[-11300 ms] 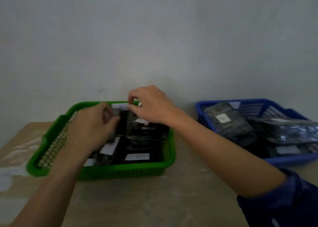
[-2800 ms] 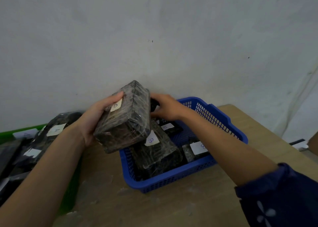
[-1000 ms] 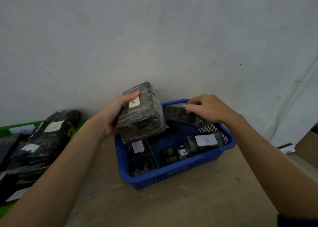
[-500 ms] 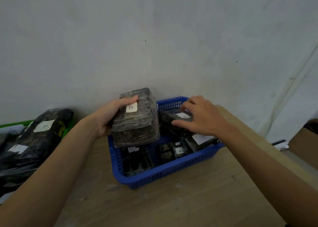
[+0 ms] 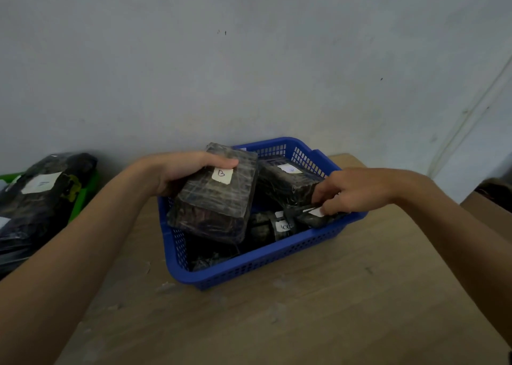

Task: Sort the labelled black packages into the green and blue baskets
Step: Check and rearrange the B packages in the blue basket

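1. Step in hand, by the look of it: getting the B package [image 5: 214, 198] into the blue basket [image 5: 277, 262]. It's held tilted over the basket's left half, low, but whether it's resting on anything can't be told.
2. The left hand [image 5: 177, 171] grips it at the far left end. The thumb lies across the top right beside the white "B" label, and the other fingers are tucked underneath, out of sight.
3. The right hand [image 5: 360, 190] is down at the basket's right side, fingertips curled onto a small package [image 5: 311, 218] with a white label, seemingly pinching it. Probably nudging it aside to make room.
4. Another labelled package [image 5: 285, 183] sits toward the back of the basket, and more lie dark at the bottom.
5. The green basket [image 5: 87, 190] is off at the left edge, well apart, with a big bag [image 5: 41, 195] heaped in it.
6. Next move, probably: lower the B package into the front-left pocket and let go. It's bulky and the basket's crowded, so it should go in flat or it'll perch on the others.
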Available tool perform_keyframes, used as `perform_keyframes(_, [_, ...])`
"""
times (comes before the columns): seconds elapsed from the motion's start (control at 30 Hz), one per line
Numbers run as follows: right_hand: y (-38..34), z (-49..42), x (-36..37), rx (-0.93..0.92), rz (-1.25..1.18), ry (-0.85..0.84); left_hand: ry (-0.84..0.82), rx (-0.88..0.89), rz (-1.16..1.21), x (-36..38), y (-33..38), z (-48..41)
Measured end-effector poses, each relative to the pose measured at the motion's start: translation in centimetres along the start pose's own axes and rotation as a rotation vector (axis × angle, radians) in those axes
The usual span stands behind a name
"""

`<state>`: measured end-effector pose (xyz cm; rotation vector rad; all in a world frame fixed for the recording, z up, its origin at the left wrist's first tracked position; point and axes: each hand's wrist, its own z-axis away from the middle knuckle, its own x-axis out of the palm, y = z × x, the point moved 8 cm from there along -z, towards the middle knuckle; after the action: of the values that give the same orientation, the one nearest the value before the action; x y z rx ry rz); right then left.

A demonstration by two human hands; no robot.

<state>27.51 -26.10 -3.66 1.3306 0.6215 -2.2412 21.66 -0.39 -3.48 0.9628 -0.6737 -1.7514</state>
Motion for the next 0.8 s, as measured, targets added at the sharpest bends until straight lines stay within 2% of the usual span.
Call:
perform_keyframes(0.1, [0.2, -0.1, -0.3, -0.04, -0.044, -0.005, 0.023, 0.039, 0.011, -0.7, 0.2, -0.1])
perform_keyframes(0.2, [0.2, -0.6, -0.7, -0.056, -0.066, 0.004, 0.125, 0.095, -0.001, -2.2, 0.5, -0.3])
perform_keyframes(0.3, [-0.1, -0.8, -0.7, -0.088, -0.092, -0.022, 0.221, 0.123, -0.218, -3.7, 1.1, -0.5])
perform_keyframes(0.47, [-0.4, -0.7, -0.9, -0.182, -0.19, 0.03, 0.332, 0.163, -0.629, -4.5, 2.2, -0.7])
perform_keyframes(0.5, [-0.4, -0.6, -0.9, -0.188, -0.222, 0.024, 0.374, 0.219, -0.667, -4.5, 2.8, -0.5])
perform_keyframes(0.57, [-0.7, -0.3, -0.7, -0.203, -0.283, -0.015, 0.433, 0.457, -0.743, -3.8, 4.6, 0.4])
perform_keyframes(0.63, [-0.9, 0.2, -0.6, -0.215, -0.323, -0.056, 0.396, 0.752, -0.793, -1.7, 6.5, 1.6])
perform_keyframes(0.67, [-0.9, 0.3, -0.6, -0.221, -0.355, -0.067, 0.328, 0.836, -0.791, -0.4, 6.9, 1.8])
perform_keyframes(0.73, [-0.7, 0.7, -0.7, -0.224, -0.435, -0.104, 0.153, 0.838, -0.784, 2.3, 6.8, 1.3])
perform_keyframes(0.8, [-0.2, 0.8, -0.7, -0.235, -0.454, -0.126, 0.077, 0.8, -0.793, 3.9, 6.6, 0.7])
